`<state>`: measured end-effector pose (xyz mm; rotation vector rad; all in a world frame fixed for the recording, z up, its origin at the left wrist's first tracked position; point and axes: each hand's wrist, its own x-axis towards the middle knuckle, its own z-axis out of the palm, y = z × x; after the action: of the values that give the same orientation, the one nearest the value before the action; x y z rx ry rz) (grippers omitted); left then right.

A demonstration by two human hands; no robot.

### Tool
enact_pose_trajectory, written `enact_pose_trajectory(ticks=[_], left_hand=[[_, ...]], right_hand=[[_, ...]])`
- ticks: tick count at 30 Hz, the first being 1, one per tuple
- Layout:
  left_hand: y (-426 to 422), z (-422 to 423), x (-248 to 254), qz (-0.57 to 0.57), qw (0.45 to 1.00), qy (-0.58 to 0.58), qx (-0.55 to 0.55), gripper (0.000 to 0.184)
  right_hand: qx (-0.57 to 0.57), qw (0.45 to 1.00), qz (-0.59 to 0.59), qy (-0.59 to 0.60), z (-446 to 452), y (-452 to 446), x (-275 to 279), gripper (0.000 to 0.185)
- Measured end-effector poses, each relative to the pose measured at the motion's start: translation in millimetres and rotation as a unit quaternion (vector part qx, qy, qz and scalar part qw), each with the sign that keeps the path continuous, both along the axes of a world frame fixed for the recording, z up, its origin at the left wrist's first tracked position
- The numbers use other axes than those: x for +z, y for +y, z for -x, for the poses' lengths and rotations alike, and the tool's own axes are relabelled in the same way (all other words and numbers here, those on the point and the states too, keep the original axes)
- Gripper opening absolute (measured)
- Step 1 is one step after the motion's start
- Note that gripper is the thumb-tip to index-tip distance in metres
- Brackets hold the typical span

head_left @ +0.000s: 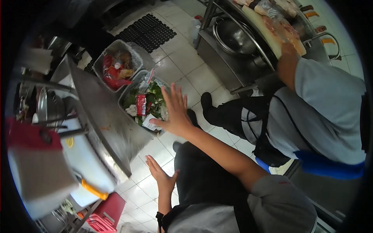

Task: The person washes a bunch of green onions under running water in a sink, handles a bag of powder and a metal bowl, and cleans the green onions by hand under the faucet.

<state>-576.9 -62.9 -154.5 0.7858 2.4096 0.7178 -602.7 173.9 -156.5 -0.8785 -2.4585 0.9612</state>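
A: What's nearest the hands?

B: A bin of scraps (122, 95). In the view it lies just left of the right grip (176, 110), whose fingertips overlap its near edge. I can't tell whether they touch it.

A: And how are the grips?

B: The right one is spread wide, thumb well out from the fingers, holding nothing. The left grip (161, 176), below it in view, also has its thumb apart and is bare.

A: What's in the bin?

B: Leafy greens (157, 95) beside the right fingers, a red packet (141, 104) farther left, and a white paper (151, 122) by the thumb tip.

A: Any writing?

B: The packet carries pale markings, perhaps lettering, but they're too small and soft to read.

A: Farther out?

B: Up-left of the right grip, a second bin (96, 64) holds red plastic (112, 79). Left of both grips is a metal table (101, 124); a white board (83, 155) and an orange handle (94, 190) are down-left.

A: Anyone else?

B: Well right of the right grip, a co-worker's hand (288, 62) is at a cutting board (262, 24) bearing raw meat (285, 31).
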Motion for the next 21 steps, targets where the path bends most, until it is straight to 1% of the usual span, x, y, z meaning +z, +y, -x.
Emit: enact_pose_trajectory(ticks=[3,4,6,8,9,10,11,12,13,14,15,17,18,19,20,21], left_hand=[[31.0,15.2,-11.1,0.025,0.999,-0.026,-0.018,0.119],[39.7,19.6,-15.4,0.032,0.999,-0.034,-0.023,0.118],[58.2,25.8,-22.6,0.029,0.998,-0.049,-0.016,0.114],[75.7,30.2,-24.9,0.031,0.997,-0.075,-0.011,0.108],[85.8,31.7,-25.1,0.030,0.995,-0.092,-0.009,0.103],[96.9,34.1,-25.6,0.031,0.994,-0.108,-0.007,0.099],[108.1,37.3,-25.5,0.025,0.992,-0.124,-0.011,0.093],[121.1,40.8,-25.1,0.020,0.990,-0.139,-0.015,0.088],[138.9,45.1,-25.2,0.014,0.988,-0.153,-0.019,0.082],[161.1,50.2,-22.1,0.017,0.990,-0.141,-0.006,0.063],[175.1,55.2,-28.8,0.006,0.987,-0.163,-0.006,0.058],[196.2,62.3,-41.5,-0.015,0.978,-0.207,-0.002,0.049],[209.3,66.3,-46.6,-0.016,0.984,-0.179,-0.014,0.039],[219.6,70.9,-51.0,-0.002,0.979,-0.201,-0.011,0.039],[227.1,75.8,-54.6,0.010,0.974,-0.224,-0.007,0.038],[234.1,80.1,-57.8,0.021,0.969,-0.246,-0.004,0.037]], right_hand=[[-0.084,0.995,-0.008,0.061,12.8,51.0,-53.4,0.098],[-0.134,0.986,-0.031,0.095,18.1,75.4,-78.0,0.088],[-0.240,0.963,-0.052,0.111,20.1,137.8,-125.4,0.075],[-0.367,0.924,-0.055,0.096,6.2,215.3,-165.5,0.065],[-0.425,0.896,-0.095,0.089,-11.4,256.4,-197.8,0.060],[-0.484,0.869,-0.091,0.045,-36.8,298.2,-229.8,0.058],[-0.536,0.841,-0.051,-0.061,-64.8,337.3,-249.7,0.062],[-0.546,0.822,0.021,-0.161,-96.1,373.9,-262.2,0.070],[-0.580,0.782,0.098,-0.205,-119.8,405.5,-262.7,0.074],[-0.601,0.731,0.153,-0.285,-135.4,430.3,-246.8,0.077],[-0.559,0.723,0.162,-0.373,-177.9,474.9,-272.5,0.070],[-0.567,0.748,0.008,-0.346,-201.8,503.9,-262.2,0.062],[-0.563,0.747,-0.076,-0.345,-215.1,518.9,-262.0,0.058],[-0.548,0.733,-0.176,-0.361,-237.0,542.1,-269.2,0.054],[-0.514,0.726,-0.125,-0.440,-258.0,569.4,-270.9,0.053],[-0.491,0.726,-0.102,-0.470,-275.0,592.0,-276.4,0.052]])
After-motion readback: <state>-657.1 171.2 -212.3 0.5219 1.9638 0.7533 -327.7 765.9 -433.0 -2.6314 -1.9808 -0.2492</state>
